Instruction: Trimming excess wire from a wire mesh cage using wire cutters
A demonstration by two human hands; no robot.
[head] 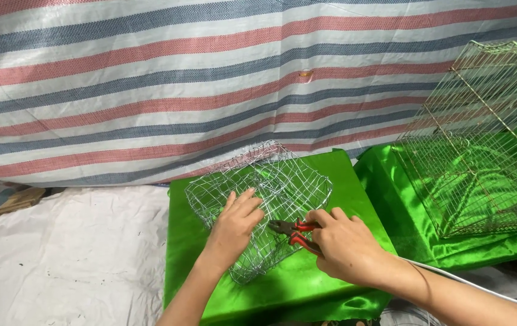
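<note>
Head view: a small box-shaped cage of thin silver wire mesh lies tilted on a tabletop covered in shiny green satin cloth, roughly at the middle of the cloth. The left hand rests flat on the near face of the mesh, fingers spread and pressing it down. The right hand is closed around the red-and-black handles of a pair of pliers, whose dark nose points left and sits against the mesh just beside the left fingertips.

The cage already has its shape: sides and top are folded up and stand as a closed body, though the far upper edge looks ragged, with loose wire ends sticking up. Judging from that, the forming seems mostly done and the fastening or trimming of edges is what remains; how many joints are still loose cannot be told.

To the right, on a second green-draped stand, stands a larger cage of straight golden wire bars. Behind hangs a red, blue and white striped tarpaulin; a white sheet covers the floor at left.
</note>
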